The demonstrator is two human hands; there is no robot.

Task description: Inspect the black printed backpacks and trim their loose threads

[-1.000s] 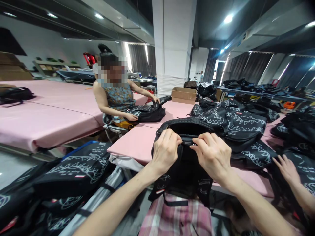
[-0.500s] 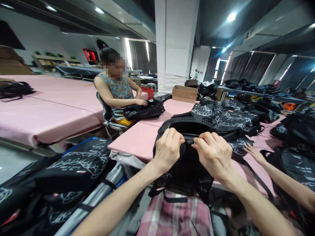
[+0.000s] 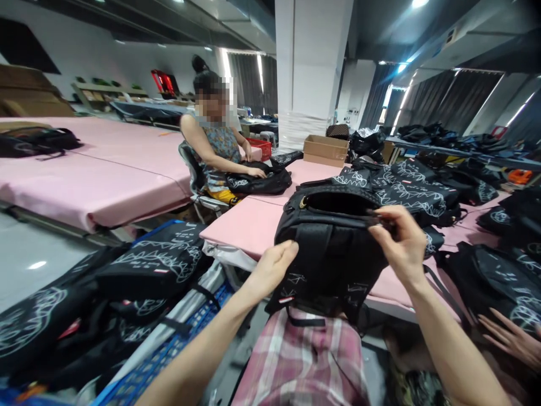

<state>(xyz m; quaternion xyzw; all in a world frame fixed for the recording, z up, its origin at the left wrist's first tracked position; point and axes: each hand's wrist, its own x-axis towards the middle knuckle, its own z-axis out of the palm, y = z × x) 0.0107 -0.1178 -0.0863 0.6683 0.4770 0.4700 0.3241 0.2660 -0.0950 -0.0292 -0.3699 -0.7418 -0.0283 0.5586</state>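
A black backpack (image 3: pixel 333 248) stands upright at the edge of the pink table, leaning toward my lap, its top compartment gaping open. My left hand (image 3: pixel 276 264) is closed on the left side of the bag, thumb on top. My right hand (image 3: pixel 401 239) pinches the zipper edge at the right end of the opening; the pull itself is hidden by the fingers. At the opening's left end a small zipper slider (image 3: pixel 302 202) shows. White scribble prints mark the bag's lower corners. A pink plaid cloth (image 3: pixel 304 355) covers my lap below it.
More printed black backpacks (image 3: pixel 414 189) are heaped on the pink table (image 3: pixel 236 225). A blue crate (image 3: pixel 169 349) with bags stands at left. Another person (image 3: pixel 215 141) sits across, handling a bag. A co-worker's hand (image 3: pixel 511 341) is at right. A cardboard box (image 3: pixel 325 151) lies beyond.
My hands have parted from the middle of the opening: the left went down to the bag's side, the right moved to the opening's right end. The co-worker's hand at right moved lower.
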